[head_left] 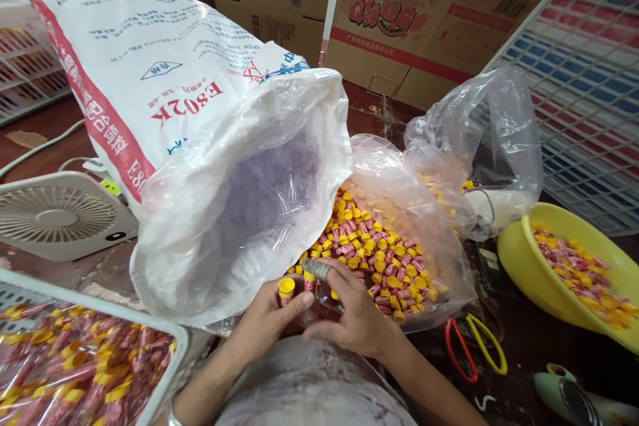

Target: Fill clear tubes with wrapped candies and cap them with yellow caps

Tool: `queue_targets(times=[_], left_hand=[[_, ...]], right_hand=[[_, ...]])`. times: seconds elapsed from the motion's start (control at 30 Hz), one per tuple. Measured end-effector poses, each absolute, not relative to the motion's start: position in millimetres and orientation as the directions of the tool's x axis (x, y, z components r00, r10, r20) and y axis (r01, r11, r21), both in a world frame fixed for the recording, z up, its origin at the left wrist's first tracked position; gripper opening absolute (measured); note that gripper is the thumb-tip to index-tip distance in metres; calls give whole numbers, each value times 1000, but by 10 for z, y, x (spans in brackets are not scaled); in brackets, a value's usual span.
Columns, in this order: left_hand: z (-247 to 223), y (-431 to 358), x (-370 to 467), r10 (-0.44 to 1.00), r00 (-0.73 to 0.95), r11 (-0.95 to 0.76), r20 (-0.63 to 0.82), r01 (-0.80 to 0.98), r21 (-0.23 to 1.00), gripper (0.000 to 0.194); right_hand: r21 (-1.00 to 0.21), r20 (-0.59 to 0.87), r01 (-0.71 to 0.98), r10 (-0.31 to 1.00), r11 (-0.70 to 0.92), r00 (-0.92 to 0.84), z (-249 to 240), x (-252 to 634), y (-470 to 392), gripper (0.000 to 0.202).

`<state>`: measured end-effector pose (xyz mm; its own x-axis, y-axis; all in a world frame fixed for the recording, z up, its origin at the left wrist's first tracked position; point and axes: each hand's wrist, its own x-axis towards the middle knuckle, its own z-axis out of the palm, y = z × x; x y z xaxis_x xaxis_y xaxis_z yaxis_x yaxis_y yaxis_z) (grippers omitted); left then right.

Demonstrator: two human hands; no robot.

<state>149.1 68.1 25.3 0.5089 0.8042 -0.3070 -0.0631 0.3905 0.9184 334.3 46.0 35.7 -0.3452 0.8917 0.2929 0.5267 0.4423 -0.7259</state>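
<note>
Low in the middle of the head view, my left hand is closed round a clear tube with a yellow cap. My right hand is beside it, with grey tape round one finger. Its fingers curve over a second yellow-capped tube, which stands between the two hands; my left thumb also touches it. Many small yellow caps with red-and-white wrapped pieces lie just beyond, partly inside a clear plastic bag. A large white sack with a clear liner gapes open at the left of them.
A white basket of capped tubes is at the lower left, below a fan. At the right are a yellow bowl, red-and-yellow-handled scissors and a white rack. Cardboard boxes stand behind.
</note>
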Motion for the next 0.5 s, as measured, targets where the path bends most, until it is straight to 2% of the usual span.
queue_targets(times=[0.07,0.13,0.23,0.37,0.43,0.47,0.5], left_hand=[[221,657,1523,788,511,474,-344,-146,868,36],[190,627,1568,776,515,523,-365,-201,828,36],[139,589,1621,727,557,599,-403,-226,768,37],[87,647,1569,670,589,643,-453,-155,750,40],[111,771,1493,760,501,494,-415,-29,869,35],[138,858,1455,833,422,349,-357,100,932,29],[169,957,1424,900,341,178,-272,282,943,22]], right_hand=[[-607,342,614,863,504,-371,246,3327,414,77],[-534,395,676,857,508,-331,135,3274,371,74],[-519,431,713,865,472,-259,49,3195,334,70],[-566,309,666,874,485,-374,125,3315,382,91],[-585,243,695,908,418,-341,171,3476,450,94],[-569,229,743,936,352,-269,177,3558,491,84],[-529,219,803,958,276,-185,168,3627,532,67]])
